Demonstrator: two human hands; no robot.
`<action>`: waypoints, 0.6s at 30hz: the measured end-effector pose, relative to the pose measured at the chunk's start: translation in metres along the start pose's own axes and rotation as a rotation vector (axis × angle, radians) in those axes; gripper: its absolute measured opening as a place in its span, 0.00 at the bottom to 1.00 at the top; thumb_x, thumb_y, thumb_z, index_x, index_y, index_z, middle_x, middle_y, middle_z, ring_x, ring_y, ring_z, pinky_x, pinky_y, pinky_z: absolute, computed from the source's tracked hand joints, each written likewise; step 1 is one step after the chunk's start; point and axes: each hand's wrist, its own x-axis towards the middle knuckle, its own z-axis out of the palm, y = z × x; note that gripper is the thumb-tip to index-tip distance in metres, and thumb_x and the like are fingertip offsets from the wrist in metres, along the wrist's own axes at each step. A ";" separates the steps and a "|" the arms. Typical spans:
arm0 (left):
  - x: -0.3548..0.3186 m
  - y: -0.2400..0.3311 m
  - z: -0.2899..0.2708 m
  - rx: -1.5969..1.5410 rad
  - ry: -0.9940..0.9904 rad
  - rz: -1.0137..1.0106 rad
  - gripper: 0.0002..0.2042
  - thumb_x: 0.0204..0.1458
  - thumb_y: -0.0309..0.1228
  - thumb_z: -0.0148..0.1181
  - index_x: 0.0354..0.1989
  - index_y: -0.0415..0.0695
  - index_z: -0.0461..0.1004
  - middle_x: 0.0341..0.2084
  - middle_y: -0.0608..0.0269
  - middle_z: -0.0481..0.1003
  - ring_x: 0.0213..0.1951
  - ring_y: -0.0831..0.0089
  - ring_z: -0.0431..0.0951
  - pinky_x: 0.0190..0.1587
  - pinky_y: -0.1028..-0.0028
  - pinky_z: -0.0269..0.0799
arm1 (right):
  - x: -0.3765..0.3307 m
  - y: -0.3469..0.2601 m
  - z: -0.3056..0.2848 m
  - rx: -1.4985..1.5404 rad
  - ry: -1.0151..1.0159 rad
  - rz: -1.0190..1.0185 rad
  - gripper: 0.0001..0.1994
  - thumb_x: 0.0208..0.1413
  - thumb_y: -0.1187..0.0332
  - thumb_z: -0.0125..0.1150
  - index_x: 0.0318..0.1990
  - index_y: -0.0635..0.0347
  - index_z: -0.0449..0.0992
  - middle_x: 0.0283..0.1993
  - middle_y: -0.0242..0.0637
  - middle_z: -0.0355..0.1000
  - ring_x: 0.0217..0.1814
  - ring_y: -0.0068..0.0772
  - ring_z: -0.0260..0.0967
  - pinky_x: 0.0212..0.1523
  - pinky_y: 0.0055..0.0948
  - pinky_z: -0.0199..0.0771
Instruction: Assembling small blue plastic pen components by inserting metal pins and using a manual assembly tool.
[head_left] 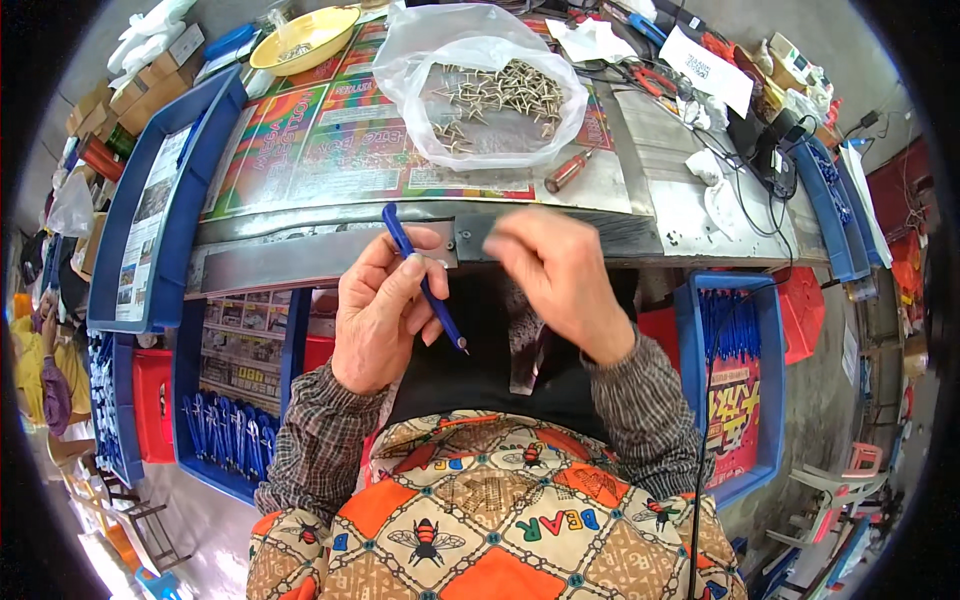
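My left hand (385,310) is closed around a slim blue plastic piece (428,285), pinched between thumb and fingers. The piece slants down to the right, with a curved upper end and a small metal bit near its lower tip. To its right, my right hand (560,275) hangs by the bench edge, apart from the piece. Its curled fingers are smeared by motion, so whether they hold anything is unclear. Beyond both hands, an open clear plastic bag (415,75) holds many small metal nail-like pins (515,88). A screwdriver (568,174) with a reddish handle lies beside the bag.
Blue trays (222,130) flank the bench. Lower trays hold bundled blue pieces (230,432) at left and more blue pieces (730,325) at right. A yellow bowl (325,38) sits far left. Black cables (745,165) and pliers (655,82) lie on the right.
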 end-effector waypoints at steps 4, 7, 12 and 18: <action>0.005 0.000 -0.004 -0.009 0.053 0.006 0.11 0.62 0.29 0.47 0.50 0.39 0.66 0.28 0.63 0.71 0.17 0.86 0.57 0.19 0.82 0.62 | 0.043 0.023 0.012 -0.274 0.028 0.039 0.05 0.51 0.70 0.61 0.33 0.63 0.76 0.30 0.41 0.70 0.32 0.44 0.70 0.33 0.37 0.69; 0.008 0.001 -0.009 -0.010 0.080 -0.011 0.11 0.62 0.29 0.46 0.49 0.39 0.67 0.28 0.63 0.71 0.17 0.86 0.58 0.19 0.82 0.62 | 0.065 0.042 0.023 -0.385 0.059 -0.010 0.05 0.51 0.69 0.60 0.32 0.61 0.76 0.30 0.40 0.69 0.34 0.44 0.70 0.34 0.39 0.69; 0.010 0.003 -0.022 0.005 0.088 -0.031 0.10 0.62 0.28 0.46 0.49 0.39 0.67 0.28 0.64 0.71 0.17 0.86 0.58 0.19 0.82 0.62 | 0.085 0.063 0.044 -0.490 -0.015 -0.009 0.04 0.49 0.69 0.60 0.30 0.59 0.77 0.30 0.39 0.69 0.37 0.44 0.71 0.37 0.41 0.70; 0.010 0.003 -0.025 0.028 0.113 -0.039 0.09 0.60 0.26 0.51 0.48 0.41 0.68 0.26 0.66 0.70 0.17 0.87 0.58 0.19 0.83 0.61 | 0.089 0.081 0.058 -0.636 -0.126 0.054 0.04 0.46 0.70 0.60 0.28 0.60 0.75 0.30 0.39 0.69 0.39 0.44 0.71 0.38 0.42 0.71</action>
